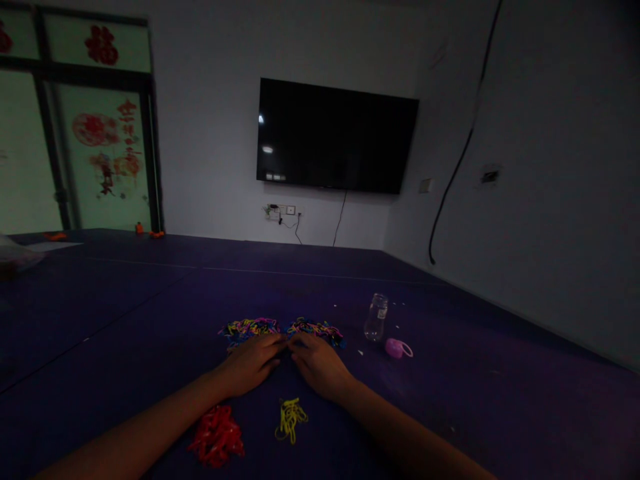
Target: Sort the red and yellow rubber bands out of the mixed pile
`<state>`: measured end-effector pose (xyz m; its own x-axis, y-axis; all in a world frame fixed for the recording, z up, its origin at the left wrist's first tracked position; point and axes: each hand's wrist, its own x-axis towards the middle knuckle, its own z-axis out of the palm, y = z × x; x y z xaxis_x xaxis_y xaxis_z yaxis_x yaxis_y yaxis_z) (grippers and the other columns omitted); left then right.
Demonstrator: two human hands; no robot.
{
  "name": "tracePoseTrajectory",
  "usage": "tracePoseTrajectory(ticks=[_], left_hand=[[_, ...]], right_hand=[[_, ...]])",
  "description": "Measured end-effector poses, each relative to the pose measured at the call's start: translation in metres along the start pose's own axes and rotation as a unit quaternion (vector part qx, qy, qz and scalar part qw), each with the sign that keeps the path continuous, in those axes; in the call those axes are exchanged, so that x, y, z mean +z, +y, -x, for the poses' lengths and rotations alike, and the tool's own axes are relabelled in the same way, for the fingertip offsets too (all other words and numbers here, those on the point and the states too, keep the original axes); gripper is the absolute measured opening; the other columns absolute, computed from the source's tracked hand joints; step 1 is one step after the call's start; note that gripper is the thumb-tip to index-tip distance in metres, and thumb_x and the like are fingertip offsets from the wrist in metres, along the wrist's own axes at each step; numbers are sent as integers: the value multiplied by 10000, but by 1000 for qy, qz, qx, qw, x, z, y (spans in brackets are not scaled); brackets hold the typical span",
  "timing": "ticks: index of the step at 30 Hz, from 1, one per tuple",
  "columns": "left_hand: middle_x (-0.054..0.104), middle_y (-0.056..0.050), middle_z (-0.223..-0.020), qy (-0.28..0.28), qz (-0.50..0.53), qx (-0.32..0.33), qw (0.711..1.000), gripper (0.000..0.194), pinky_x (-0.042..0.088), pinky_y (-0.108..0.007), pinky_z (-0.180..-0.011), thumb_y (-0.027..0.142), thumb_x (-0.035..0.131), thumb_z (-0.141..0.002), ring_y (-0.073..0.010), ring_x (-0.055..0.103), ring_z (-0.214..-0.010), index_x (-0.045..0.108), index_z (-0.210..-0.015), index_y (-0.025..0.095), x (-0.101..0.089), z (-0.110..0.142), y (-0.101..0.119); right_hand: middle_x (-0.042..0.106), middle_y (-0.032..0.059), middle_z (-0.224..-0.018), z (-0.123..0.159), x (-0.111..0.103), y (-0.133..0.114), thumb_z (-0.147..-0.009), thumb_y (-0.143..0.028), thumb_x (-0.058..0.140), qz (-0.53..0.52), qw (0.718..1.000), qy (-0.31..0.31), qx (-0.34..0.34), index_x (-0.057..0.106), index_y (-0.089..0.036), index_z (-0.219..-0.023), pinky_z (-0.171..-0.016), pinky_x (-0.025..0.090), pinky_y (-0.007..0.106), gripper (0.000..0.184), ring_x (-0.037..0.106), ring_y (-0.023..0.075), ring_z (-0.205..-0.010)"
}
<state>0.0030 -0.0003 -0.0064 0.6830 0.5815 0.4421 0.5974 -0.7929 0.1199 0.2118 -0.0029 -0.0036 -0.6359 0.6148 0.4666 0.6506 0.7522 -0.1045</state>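
Note:
My left hand (253, 363) lies at the near edge of a heap of mixed-colour rubber bands (249, 327). Its fingers reach forward and inward, with the thumb a little apart. Mirroring it, my right hand (321, 365) rests against a second mixed heap of rubber bands (316, 328). The fingertips of both hands nearly meet in the gap between the heaps. Neither hand visibly grips anything, though the fingertips are partly lost in the dark. Between my forearms sits a small bunch of yellow rubber bands (291, 420). A pile of red rubber bands (219, 437) lies close to my left forearm.
Right of the heaps, a clear bottle (376, 319) stands uncapped beside a pink cap with a loop (398, 348). White scraps dot the purple table (150, 300). A plastic bag (17, 257) lies at far left. A TV (335, 137) hangs on the wall; a cable dangles at right.

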Motion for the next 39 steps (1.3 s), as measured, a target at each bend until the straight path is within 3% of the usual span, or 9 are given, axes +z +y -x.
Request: tracePoseTrajectory(ticks=[9, 39], left_hand=[[496, -92, -1323, 4, -7, 5, 1000, 443, 414, -410, -966, 162, 470, -862, -242, 478, -1184, 456, -1300, 228, 3, 2, -5], [559, -76, -1143, 2, -3, 11, 1000, 362, 442, -369, -904, 125, 477, -846, -225, 530, -1050, 538, -1190, 218, -1, 1, 1]], right_hand=[[607, 86, -1086, -1, -2, -2, -886, -134, 444, 8, 1000, -11, 3, 635, -153, -1019, -904, 451, 317, 233, 567, 200, -1001], [582, 79, -1108, 0, 0, -1, -888, -162, 450, 14, 1000, -24, 3, 606, -164, -1057, -898, 450, 331, 230, 555, 199, -1000]])
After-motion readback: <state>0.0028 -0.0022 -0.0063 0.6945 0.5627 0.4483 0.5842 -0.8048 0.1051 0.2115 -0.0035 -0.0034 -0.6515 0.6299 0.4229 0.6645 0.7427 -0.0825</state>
